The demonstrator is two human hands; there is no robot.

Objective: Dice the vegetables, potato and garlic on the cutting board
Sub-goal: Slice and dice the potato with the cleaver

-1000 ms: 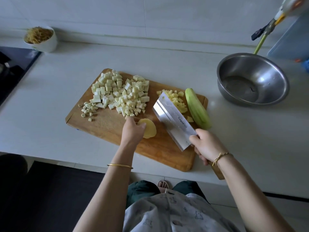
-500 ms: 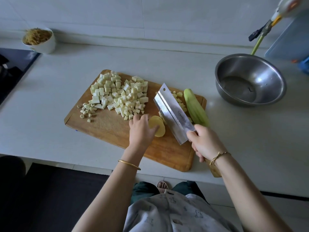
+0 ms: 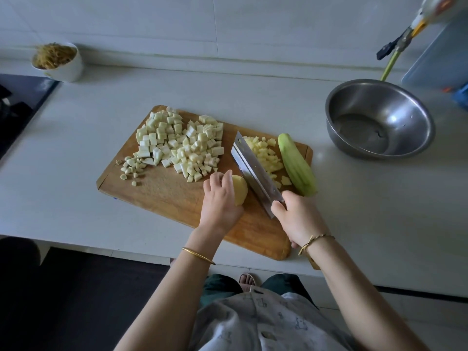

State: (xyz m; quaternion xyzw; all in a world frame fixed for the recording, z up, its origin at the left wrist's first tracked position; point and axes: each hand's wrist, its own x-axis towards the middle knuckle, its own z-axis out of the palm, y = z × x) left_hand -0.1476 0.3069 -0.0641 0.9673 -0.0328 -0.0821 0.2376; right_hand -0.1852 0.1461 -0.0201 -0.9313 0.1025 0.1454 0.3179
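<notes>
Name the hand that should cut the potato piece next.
Right: the right hand grips the cleaver, its blade beside the potato piece, which the left hand holds on the cutting board.

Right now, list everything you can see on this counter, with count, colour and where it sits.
cutting board: one, brown wood, counter centre
vegetable cubes: one big pile, pale green-white, board's far left
garlic pieces: small scatter, pale, board's left edge
potato piece: one, yellow, board middle
cleaver: one, steel, blade beside potato piece
potato cubes: one pile, yellow, right of the cleaver
peeled vegetable: one, light green, board's right edge
metal bowl: one, silver, counter right
white cup: one, holding tan shreds, far left
left hand: holds potato piece
right hand: grips cleaver handle
</notes>
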